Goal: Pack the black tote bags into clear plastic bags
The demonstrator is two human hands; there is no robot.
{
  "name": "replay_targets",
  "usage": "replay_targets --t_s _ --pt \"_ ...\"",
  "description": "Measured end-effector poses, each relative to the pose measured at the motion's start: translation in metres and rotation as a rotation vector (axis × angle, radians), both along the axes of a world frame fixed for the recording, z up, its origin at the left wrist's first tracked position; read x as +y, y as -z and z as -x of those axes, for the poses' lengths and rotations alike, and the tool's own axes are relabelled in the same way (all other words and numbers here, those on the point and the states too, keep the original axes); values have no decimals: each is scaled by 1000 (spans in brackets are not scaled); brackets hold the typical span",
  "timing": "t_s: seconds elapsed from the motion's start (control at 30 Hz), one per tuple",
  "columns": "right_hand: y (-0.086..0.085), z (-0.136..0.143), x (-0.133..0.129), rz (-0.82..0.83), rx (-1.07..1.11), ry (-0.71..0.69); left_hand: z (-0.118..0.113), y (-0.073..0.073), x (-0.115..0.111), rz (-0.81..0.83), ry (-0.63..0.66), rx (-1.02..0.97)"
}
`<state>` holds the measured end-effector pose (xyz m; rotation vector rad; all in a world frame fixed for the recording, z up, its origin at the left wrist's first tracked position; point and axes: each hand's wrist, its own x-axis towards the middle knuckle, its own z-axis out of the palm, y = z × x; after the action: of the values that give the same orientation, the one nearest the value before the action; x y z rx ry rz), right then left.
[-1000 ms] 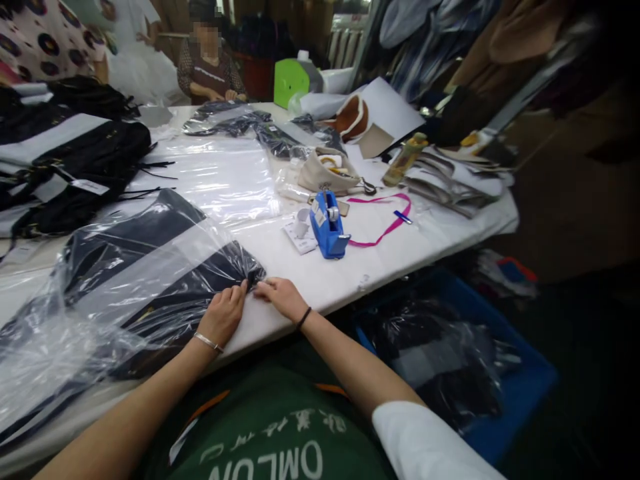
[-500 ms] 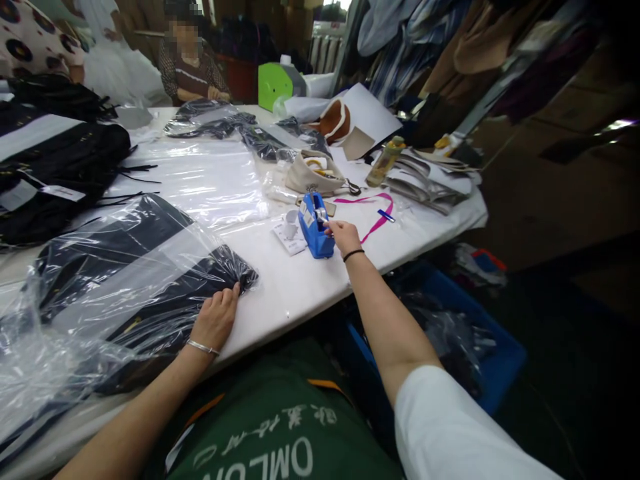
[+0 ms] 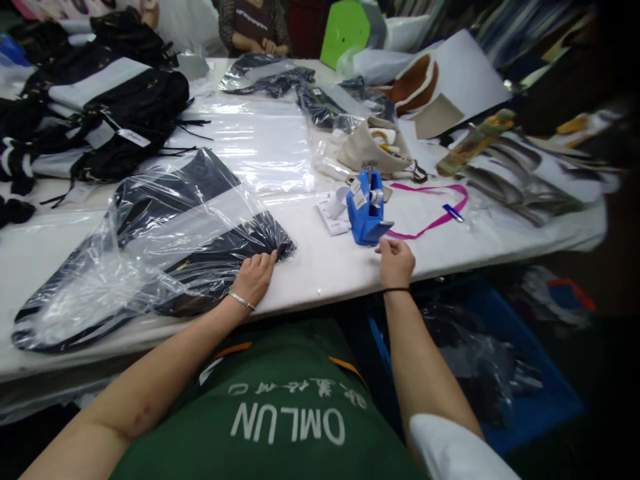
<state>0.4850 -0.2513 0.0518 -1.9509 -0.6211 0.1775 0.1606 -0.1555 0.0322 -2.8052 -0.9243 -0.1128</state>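
Observation:
A clear plastic bag [image 3: 207,223] with dark folded goods and a pale sheet inside lies at the table's front left. My left hand [image 3: 256,277] is closed on its bunched right corner, holding the plastic down against the table. Just in front of the blue tape dispenser [image 3: 364,210] is my right hand [image 3: 397,262], apart from it, with thumb and fingers pinched together. A small piece of clear tape appears to be between those fingertips, though it barely shows. The dispenser stands on the white tabletop [image 3: 320,273], with a paper slip [image 3: 334,215] on its left.
Black bags [image 3: 115,100] are piled at the left. Flat plastic sleeves [image 3: 245,140] lie mid-table. A cloth pouch [image 3: 373,148], a pink strap [image 3: 425,232], a blue cutter [image 3: 453,213] and a bottle [image 3: 475,143] are at the right. Below the edge is a blue crate [image 3: 540,393]; a person [image 3: 255,30] sits opposite.
My right hand has moved off the dispenser's tape, toward me and away from it, still pinched. My left hand stays on the bag's corner. The view has tilted down and shifted left.

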Motion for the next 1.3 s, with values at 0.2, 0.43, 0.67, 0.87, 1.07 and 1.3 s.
replay_targets --t_s 0.2,0.43,0.67,0.87,1.07,1.3 --pt "-1 150 43 79 338 -655 0 3 1 -43 7 -10" --pt "7 179 72 414 -191 -531 13 2 1 -109 30 -95" --pt "9 173 68 347 -167 -559 4 -6 12 -62 77 -30" --pt "15 163 50 76 338 -612 -1 -14 24 24 111 37" --pt "18 178 54 -137 901 -524 5 -40 32 -4 149 -3" --pt "5 204 73 -482 1087 -494 22 -65 41 -71 136 -188"
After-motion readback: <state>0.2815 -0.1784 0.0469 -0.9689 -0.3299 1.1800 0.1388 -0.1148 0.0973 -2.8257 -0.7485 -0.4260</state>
